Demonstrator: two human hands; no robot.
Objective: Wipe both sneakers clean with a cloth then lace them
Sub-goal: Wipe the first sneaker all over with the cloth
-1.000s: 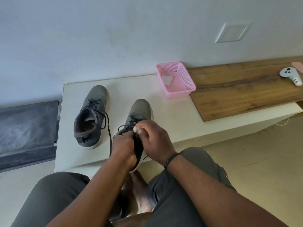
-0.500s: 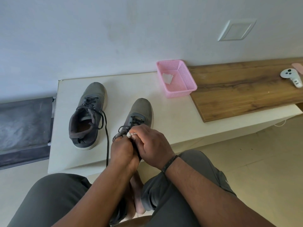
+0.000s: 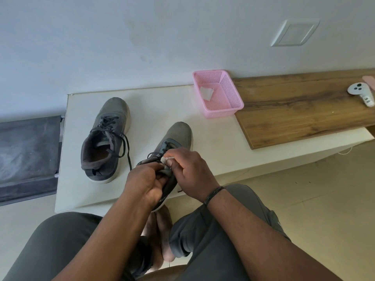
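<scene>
Sneaker number one (image 3: pixel 105 138) sits laced at centre-left of the pale surface (image 3: pixel 162 102) while, further right than before, the left hand (image 3: pixel 146 185) grips the second sneaker (image 3: pixel 176 134) and the right hand (image 3: pixel 190 171) pinches a white cloth (image 3: pixel 165 159), wiping near its collar; lacing probably follows.

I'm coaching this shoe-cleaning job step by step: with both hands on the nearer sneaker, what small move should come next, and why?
Probably rub the white cloth along the collar of the nearer sneaker. The right hand pinches the cloth right at the opening, while the left hand grips the heel end and steadies it, so the shoe looks ready for a wiping stroke. Its laces look loose, so lacing seems to come later.
</scene>
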